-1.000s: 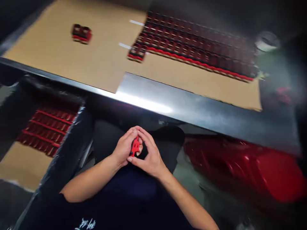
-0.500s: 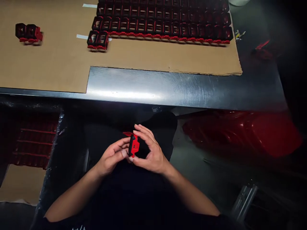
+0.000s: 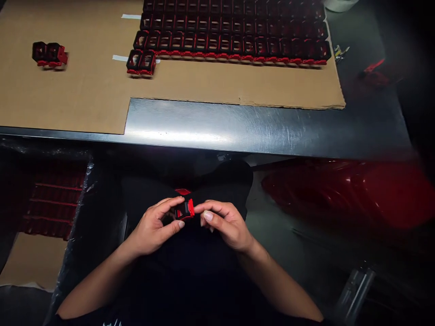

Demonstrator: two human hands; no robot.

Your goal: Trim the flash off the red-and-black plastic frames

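A small black-and-red plastic housing (image 3: 185, 209) is pinched between the thumb and fingers of my left hand (image 3: 152, 226), in front of my body. Its black frame with an opening faces up, and its red side is turned to the right. My right hand (image 3: 229, 224) is just right of the housing and does not grip it. Its index finger reaches to the red side and seems to touch it; the thumb is apart and the other fingers are partly curled. Just above the housing shows a thin red flap (image 3: 182, 192); whether it joins the housing I cannot tell.
Rows of similar housings (image 3: 217, 43) stand on cardboard (image 3: 238, 83) over a metal table (image 3: 210, 124). Two more housings (image 3: 50, 55) sit at the left. A plastic-lined box (image 3: 71, 226) holding red parts is at lower left, a red bag-like object (image 3: 340, 192) at right.
The housing has turned in my left hand, so its black open face shows now. My right hand has let go of it and moved slightly right and down.
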